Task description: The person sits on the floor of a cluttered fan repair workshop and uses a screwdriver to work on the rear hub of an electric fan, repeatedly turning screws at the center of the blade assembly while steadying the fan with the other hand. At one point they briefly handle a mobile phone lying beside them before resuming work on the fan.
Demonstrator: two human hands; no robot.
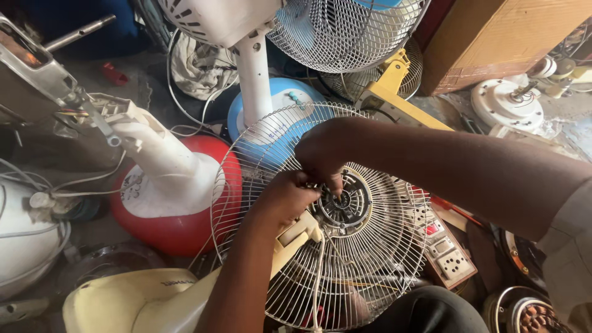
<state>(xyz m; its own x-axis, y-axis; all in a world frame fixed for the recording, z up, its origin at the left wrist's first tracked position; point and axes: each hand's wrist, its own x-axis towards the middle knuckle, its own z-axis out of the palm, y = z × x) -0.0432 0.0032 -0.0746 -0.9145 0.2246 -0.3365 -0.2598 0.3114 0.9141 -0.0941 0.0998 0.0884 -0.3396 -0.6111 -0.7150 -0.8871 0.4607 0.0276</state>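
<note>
— Well, what sits at the far left?

— A white rounded housing (21, 237) with loose wires, and above it a grey metal bracket (37, 74). Just right of those stands a fan base with a red dome (179, 228) and a white neck leaning up to the left.

— And at the bottom?

— A cream fan body (142, 302) lies there, its neck running up under the wire guard.

— Where is the guard?

— The round white wire fan guard (345, 271) fills the middle of the view, tilted a little, lying over the cream fan. Its dark ribbed hub (348, 203) is near the centre, just right of both hands.

— What are the hands doing?

— The left hand (287, 197) comes up from below and is curled at the hub's left edge; its fingers are bent inward, though I cannot tell what they pinch. The right hand (320, 151) reaches in from the right, fingers bunched together and pointing down onto the hub's upper left rim. The two hands touch or nearly touch.

— Behind them?

— A blue fan base (277, 102) with a white pole, and another wire guard (345, 31) above.

— Further right?

— A yellow stand piece (394, 92), a brown cardboard box (493, 37), a white switch board (447, 253) under the guard's right edge, and a white round motor plate (505, 102).
</note>
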